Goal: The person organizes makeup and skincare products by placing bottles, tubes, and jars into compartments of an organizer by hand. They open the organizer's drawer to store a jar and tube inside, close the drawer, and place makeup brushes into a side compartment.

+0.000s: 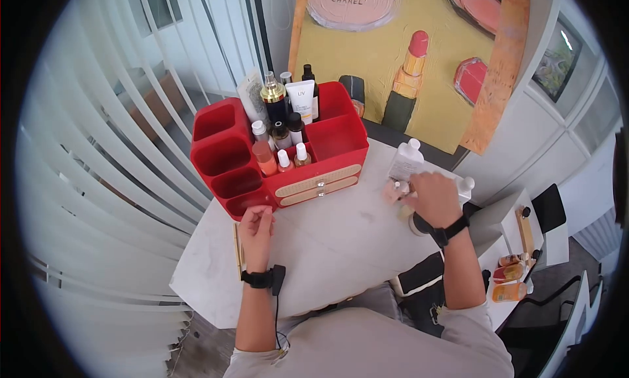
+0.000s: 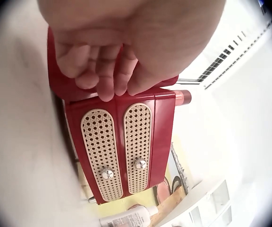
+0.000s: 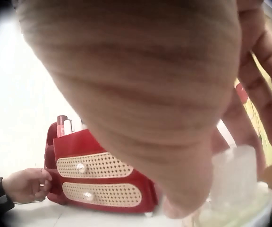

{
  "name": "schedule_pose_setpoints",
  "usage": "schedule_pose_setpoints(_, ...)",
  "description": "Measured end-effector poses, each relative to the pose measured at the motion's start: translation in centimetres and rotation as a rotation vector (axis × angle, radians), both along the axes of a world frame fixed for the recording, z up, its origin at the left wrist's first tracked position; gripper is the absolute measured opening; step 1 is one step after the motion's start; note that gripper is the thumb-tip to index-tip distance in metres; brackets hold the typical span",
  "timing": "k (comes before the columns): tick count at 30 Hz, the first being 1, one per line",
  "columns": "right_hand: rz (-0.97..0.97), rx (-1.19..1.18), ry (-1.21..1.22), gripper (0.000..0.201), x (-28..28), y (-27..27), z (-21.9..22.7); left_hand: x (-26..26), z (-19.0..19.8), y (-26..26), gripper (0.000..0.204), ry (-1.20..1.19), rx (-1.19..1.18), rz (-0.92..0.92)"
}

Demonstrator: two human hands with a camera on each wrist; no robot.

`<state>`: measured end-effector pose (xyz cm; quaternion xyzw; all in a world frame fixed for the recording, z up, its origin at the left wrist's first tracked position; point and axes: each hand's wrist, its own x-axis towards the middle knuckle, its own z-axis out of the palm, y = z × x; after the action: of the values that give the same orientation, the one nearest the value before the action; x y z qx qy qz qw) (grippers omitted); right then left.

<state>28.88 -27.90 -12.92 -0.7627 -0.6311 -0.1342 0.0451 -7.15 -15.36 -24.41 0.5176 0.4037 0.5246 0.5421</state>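
A red cosmetics organizer (image 1: 337, 139) stands on the white table, with two woven-front drawers (image 2: 138, 142) and several bottles and tubes inside. My left hand (image 1: 257, 230) is at its front left corner. Loosely bent, the left fingers (image 2: 106, 80) rest against the low red compartment (image 2: 63, 87). To the right, my right hand (image 1: 434, 198) reaches over a group of containers, fingers spread in the right wrist view. Beside them are a small pinkish bottle (image 1: 394, 191), blurred, and a white labelled bottle (image 1: 407, 158). A translucent pale container (image 3: 233, 177) shows below the right palm.
A jar (image 1: 417, 226) and a white-capped bottle (image 1: 466, 186) stand near the right hand. Thin gold sticks (image 1: 238, 250) lie left of the left hand. Vertical blinds (image 1: 111, 175) hang at the left; a makeup painting (image 1: 367, 63) is behind the table.
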Motion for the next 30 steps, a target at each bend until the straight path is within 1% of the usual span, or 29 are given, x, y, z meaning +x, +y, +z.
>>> schedule_pose_setpoints(2, 0.034, -0.061, 0.140, 0.033, -0.2, -1.7, -0.8, -0.1, 0.0, 0.0, 0.012, 0.015, -0.001, -0.009)
schedule_pose_setpoints(3, 0.039, -0.074, 0.144, 0.034, 0.0, -2.0, -1.8, -0.3, 0.0, 0.0, 0.012, 0.035, -0.001, -0.015)
schedule_pose_setpoints(4, 0.049, -0.072, 0.138, 0.034, -0.1, -2.0, -1.9, -0.3, -0.2, 0.0, 0.012, 0.029, 0.001, -0.006)
schedule_pose_setpoints(6, 0.159, -0.172, 0.144, 0.025, -0.4, -2.0, -1.5, -0.3, -0.6, 0.0, 0.012, 0.011, -0.005, -0.037)
schedule_pose_setpoints(8, 0.193, -0.201, 0.149, 0.026, -0.8, -1.4, -0.6, -0.4, -0.3, -0.1, 0.012, 0.025, -0.007, -0.044)
schedule_pose_setpoints(10, 0.441, -0.234, 0.389, 0.029, -0.8, -0.4, -0.1, -0.5, -0.3, -0.1, 0.012, 0.039, -0.006, -0.049)
schedule_pose_setpoints(11, 0.447, -0.234, 0.385, 0.029, -0.9, 0.2, 0.6, -0.6, -0.4, -0.1, 0.013, 0.040, -0.006, -0.050)
schedule_pose_setpoints(13, 0.645, -0.106, 0.612, 0.026, -1.8, 1.5, 3.1, -0.6, -0.4, -0.1, 0.013, 0.039, -0.004, -0.044)
schedule_pose_setpoints(14, 0.652, -0.108, 0.609, 0.026, -2.2, 2.1, 5.1, -0.7, -0.2, -0.2, 0.014, 0.027, -0.006, -0.042)
schedule_pose_setpoints(16, 0.455, 0.098, 0.721, 0.027, -2.7, 4.0, 9.1, -0.8, -0.1, -0.2, 0.014, 0.018, -0.007, -0.036)
schedule_pose_setpoints(18, 0.383, 0.271, 0.765, 0.029, -1.9, 8.3, 10.8, -0.8, -0.3, 0.1, 0.015, 0.011, 0.003, -0.037)
schedule_pose_setpoints(20, 0.300, 0.252, 0.782, 0.031, -2.4, 12.2, 13.0, -0.8, -0.3, 0.2, 0.015, 0.029, 0.010, -0.031)
schedule_pose_setpoints(22, 0.448, 0.255, 0.568, 0.030, -1.3, 16.8, 12.5, -0.9, -0.3, 0.2, 0.016, 0.046, 0.021, -0.019)
schedule_pose_setpoints(23, 0.450, 0.264, 0.571, 0.030, -0.8, 19.0, 12.1, -1.0, -0.3, 0.2, 0.016, 0.065, 0.005, -0.016)
schedule_pose_setpoints(25, 0.624, 0.259, 0.218, 0.027, -0.3, 22.6, 11.3, -1.1, -0.3, 0.5, 0.016, 0.083, -0.013, -0.012)
schedule_pose_setpoints(26, 0.625, 0.257, 0.219, 0.027, -0.8, 23.6, 11.3, -1.1, -0.3, 0.5, 0.016, 0.079, -0.008, -0.017)
schedule_pose_setpoints(28, 0.517, 0.173, 0.187, 0.028, -1.9, 25.6, 11.1, -1.1, -0.3, 0.5, 0.016, 0.073, -0.006, -0.018)
schedule_pose_setpoints(30, 0.503, 0.137, 0.208, 0.026, -2.3, 26.5, 11.0, -1.1, -0.2, 0.5, 0.016, 0.070, -0.029, -0.011)
